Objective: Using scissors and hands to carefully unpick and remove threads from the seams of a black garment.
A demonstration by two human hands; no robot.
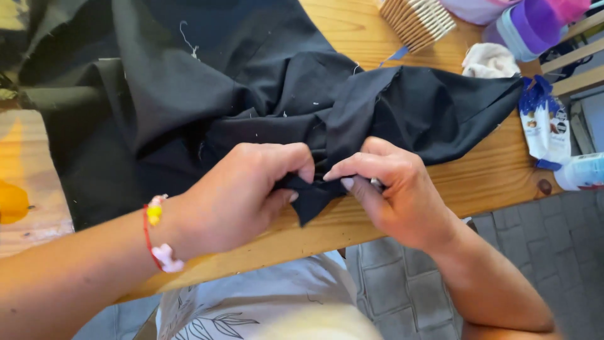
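Right now I have my left hand (242, 192) and right hand (390, 189) both closed, pinching a corner of the black fabric (251, 94) at the wooden table (491, 173) edge; most of it lies bunched, unhandled

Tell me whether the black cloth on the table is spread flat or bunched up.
Bunched up. The black cloth lies in folds and creases, and the left hand and right hand pinch a gathered corner together.

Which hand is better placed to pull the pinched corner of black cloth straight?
Probably the right hand: its fingertips pinch the black cloth at the free corner, while the left hand grips the bunched part.
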